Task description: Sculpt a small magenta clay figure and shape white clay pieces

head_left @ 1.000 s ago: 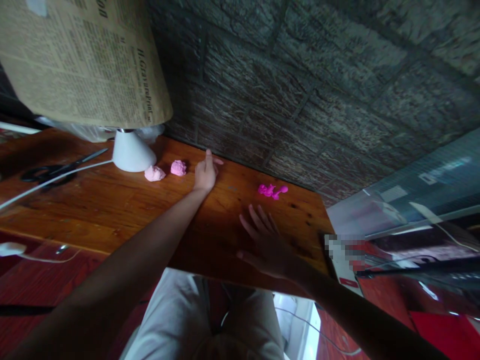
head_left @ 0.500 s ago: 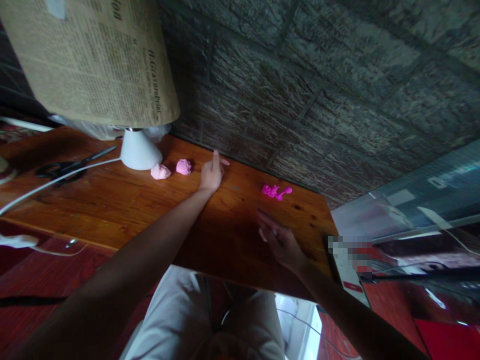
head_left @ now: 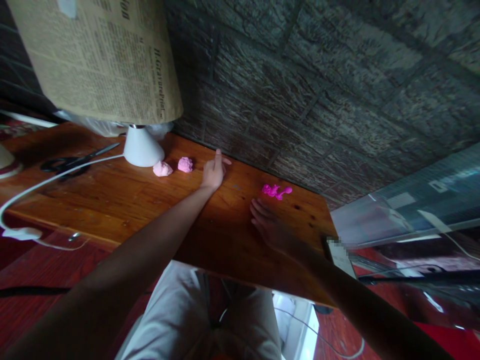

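My left hand [head_left: 213,171] rests on its edge on the wooden desk [head_left: 157,197], thumb up and a finger stretched out, with nothing visible in it. Just left of it lie two crumpled pink lumps, a brighter pink lump [head_left: 185,164] and a paler lump [head_left: 162,168] by the lamp's foot. My right hand [head_left: 267,222] is low over the desk, palm down, fingers stretched out; the palm is hidden. Slightly beyond its fingertips is a magenta modelled piece [head_left: 276,191] with a rose-like end and a rounded end. Neither hand touches it.
A table lamp [head_left: 142,146] with a newsprint shade [head_left: 112,65] stands at the left. Black scissors [head_left: 71,162] lie beside its white cable [head_left: 56,175]. A stone-patterned wall [head_left: 262,100] runs along the desk's back. A pale box-like object [head_left: 341,255] is at the right edge.
My right hand has turned palm down and moved slightly forward and left, its fingers straighter. My left hand and the pink pieces stay put; the view has shifted slightly.
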`<state>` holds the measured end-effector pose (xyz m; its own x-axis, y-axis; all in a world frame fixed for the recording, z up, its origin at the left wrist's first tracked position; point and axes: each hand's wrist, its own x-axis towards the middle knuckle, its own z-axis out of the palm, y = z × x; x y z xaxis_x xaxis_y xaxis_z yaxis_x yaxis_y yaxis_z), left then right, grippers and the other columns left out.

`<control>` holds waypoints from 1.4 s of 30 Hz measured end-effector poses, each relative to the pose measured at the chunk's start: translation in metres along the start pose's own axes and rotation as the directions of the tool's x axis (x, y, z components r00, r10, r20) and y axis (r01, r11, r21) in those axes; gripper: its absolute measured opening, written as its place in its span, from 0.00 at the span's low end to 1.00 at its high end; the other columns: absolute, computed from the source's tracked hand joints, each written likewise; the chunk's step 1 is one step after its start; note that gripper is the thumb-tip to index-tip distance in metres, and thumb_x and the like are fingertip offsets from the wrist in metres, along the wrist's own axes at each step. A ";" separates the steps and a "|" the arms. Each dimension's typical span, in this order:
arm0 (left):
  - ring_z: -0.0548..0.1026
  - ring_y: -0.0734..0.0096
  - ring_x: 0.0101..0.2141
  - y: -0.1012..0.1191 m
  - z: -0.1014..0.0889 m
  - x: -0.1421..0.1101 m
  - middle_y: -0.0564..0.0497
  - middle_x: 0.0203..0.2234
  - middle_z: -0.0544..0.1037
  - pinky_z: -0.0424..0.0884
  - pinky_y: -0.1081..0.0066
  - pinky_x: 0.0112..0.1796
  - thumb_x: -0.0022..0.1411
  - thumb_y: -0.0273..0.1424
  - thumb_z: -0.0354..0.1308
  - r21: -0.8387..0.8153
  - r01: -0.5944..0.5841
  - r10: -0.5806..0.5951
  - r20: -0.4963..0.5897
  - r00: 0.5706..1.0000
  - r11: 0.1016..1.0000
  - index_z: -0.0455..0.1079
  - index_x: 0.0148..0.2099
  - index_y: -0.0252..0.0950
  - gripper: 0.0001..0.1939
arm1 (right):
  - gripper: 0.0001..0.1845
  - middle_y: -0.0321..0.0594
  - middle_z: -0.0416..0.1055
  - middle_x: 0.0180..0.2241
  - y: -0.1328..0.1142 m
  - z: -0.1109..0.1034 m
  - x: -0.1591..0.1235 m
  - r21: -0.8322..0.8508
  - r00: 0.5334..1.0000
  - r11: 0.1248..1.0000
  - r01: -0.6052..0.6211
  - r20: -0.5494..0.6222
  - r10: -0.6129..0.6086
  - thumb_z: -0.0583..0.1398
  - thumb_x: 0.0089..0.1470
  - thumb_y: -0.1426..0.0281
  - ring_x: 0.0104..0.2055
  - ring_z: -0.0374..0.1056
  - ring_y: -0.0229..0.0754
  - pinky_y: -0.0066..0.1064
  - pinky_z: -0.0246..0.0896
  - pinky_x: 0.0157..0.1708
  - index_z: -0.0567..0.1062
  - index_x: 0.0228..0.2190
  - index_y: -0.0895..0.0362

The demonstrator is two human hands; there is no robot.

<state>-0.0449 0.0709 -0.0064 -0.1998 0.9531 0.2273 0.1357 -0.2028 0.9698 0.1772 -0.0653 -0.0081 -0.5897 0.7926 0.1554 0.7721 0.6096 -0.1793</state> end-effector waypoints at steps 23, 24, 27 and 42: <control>0.73 0.69 0.23 -0.003 -0.002 0.000 0.54 0.12 0.66 0.68 0.69 0.37 0.75 0.45 0.34 0.006 -0.010 0.010 -0.026 1.000 1.000 0.78 0.30 0.36 0.35 | 0.48 0.54 0.41 0.73 -0.039 -0.003 0.031 -0.113 0.994 0.991 0.079 0.080 -0.070 0.51 0.60 0.41 0.75 0.29 0.59 0.57 0.33 0.71 0.54 0.69 0.61; 0.73 0.69 0.23 -0.002 -0.001 0.000 0.54 0.12 0.66 0.68 0.69 0.37 0.75 0.45 0.34 0.005 -0.009 0.009 -0.025 1.000 1.000 0.78 0.30 0.36 0.35 | 0.49 0.55 0.40 0.73 -0.043 -0.006 0.020 -0.105 0.993 0.991 0.080 0.090 -0.071 0.51 0.60 0.41 0.75 0.29 0.59 0.57 0.33 0.70 0.54 0.69 0.61; 0.73 0.69 0.23 -0.001 0.000 0.000 0.54 0.12 0.65 0.68 0.69 0.36 0.74 0.45 0.34 0.003 -0.004 0.004 -0.015 1.000 1.000 0.77 0.30 0.36 0.35 | 0.51 0.55 0.37 0.73 -0.045 -0.014 -0.003 -0.059 0.987 0.994 0.091 0.135 -0.082 0.50 0.60 0.41 0.75 0.27 0.58 0.57 0.34 0.70 0.50 0.69 0.64; 0.71 0.71 0.22 -0.005 0.002 0.007 0.54 0.12 0.64 0.68 0.69 0.36 0.75 0.44 0.34 -0.052 0.003 -0.007 -0.074 0.997 0.999 0.76 0.29 0.36 0.34 | 0.51 0.53 0.27 0.74 0.003 0.008 0.083 0.027 0.995 0.999 0.046 0.086 -0.049 0.50 0.61 0.43 0.75 0.21 0.56 0.57 0.31 0.70 0.40 0.71 0.60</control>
<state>-0.0456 0.0794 -0.0102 -0.2719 0.9353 0.2264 0.0844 -0.2112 0.9738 0.1282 0.0026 -0.0039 -0.6447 0.7603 0.0794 0.7374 0.6459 -0.1978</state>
